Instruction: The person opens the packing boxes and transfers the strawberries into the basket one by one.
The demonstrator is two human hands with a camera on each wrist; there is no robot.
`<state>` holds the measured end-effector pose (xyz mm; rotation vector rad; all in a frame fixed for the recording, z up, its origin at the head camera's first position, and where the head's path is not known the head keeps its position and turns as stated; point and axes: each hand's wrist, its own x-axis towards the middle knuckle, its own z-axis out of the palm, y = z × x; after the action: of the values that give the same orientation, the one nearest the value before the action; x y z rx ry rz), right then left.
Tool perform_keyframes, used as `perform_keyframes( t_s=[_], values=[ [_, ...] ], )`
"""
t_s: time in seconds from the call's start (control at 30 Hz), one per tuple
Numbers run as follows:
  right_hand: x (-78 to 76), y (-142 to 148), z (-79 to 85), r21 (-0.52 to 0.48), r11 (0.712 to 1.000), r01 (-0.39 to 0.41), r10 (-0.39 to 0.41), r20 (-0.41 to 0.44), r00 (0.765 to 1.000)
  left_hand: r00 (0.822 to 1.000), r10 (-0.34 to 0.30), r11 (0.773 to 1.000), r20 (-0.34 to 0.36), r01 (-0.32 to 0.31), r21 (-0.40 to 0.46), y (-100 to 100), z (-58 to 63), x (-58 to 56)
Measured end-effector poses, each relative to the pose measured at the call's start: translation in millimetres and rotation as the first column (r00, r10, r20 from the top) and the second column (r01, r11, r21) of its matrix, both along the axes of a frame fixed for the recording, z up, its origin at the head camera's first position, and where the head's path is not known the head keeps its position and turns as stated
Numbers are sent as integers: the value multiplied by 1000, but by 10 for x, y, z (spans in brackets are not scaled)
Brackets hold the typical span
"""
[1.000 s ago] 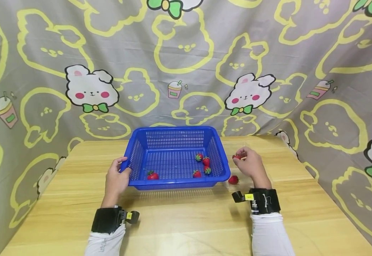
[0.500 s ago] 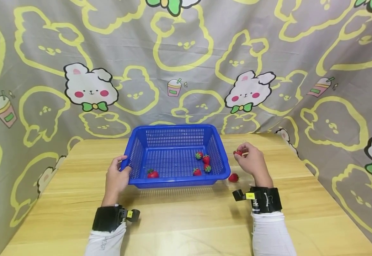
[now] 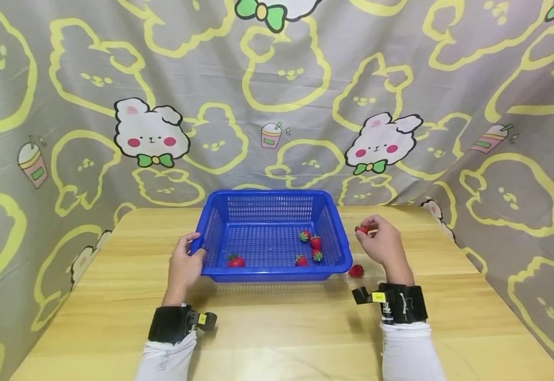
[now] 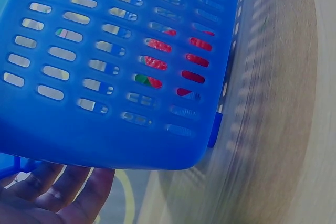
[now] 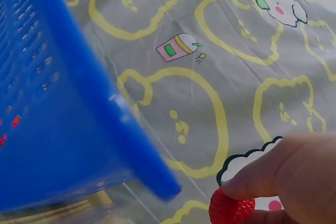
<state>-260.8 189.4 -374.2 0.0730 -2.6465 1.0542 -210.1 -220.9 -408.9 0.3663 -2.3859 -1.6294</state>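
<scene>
A blue slotted plastic basket [image 3: 272, 271] sits at the middle of the table. My left hand [image 3: 185, 267] grips its left rim, with several fingers under the rim in the left wrist view. Inside, one strawberry [image 3: 236, 261] lies near the front left, and several more, among them a strawberry [image 3: 315, 242], are at the right end. To the right of the basket, my right hand [image 3: 381, 244] pinches a strawberry [image 5: 231, 206] between thumb and fingers. Another strawberry [image 3: 356, 271] lies just outside the basket's front right corner.
The wooden table [image 3: 277, 328] extends in front of the basket and to both sides. Close behind it hangs a grey curtain [image 3: 220, 185] printed with cartoon rabbits. Something clear with faint edges seems to lie under the right hand.
The head view has shifted slightly. My right hand has lifted the pinched strawberry a little beside the basket. The left hand keeps its grip on the rim.
</scene>
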Motion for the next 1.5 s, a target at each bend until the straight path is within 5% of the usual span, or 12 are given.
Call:
perform_keyframes(
  t_s=[1.0,1.5],
  values=[
    [-73,-349,392,52,995,-83,86,-69,994,1000,1,1000,-17,-1,13,6,15,23],
    [-174,-596,332,56,982,-178,180,-14,984,1000,8,1000,-18,-8,12,25,21,36]
  ],
)
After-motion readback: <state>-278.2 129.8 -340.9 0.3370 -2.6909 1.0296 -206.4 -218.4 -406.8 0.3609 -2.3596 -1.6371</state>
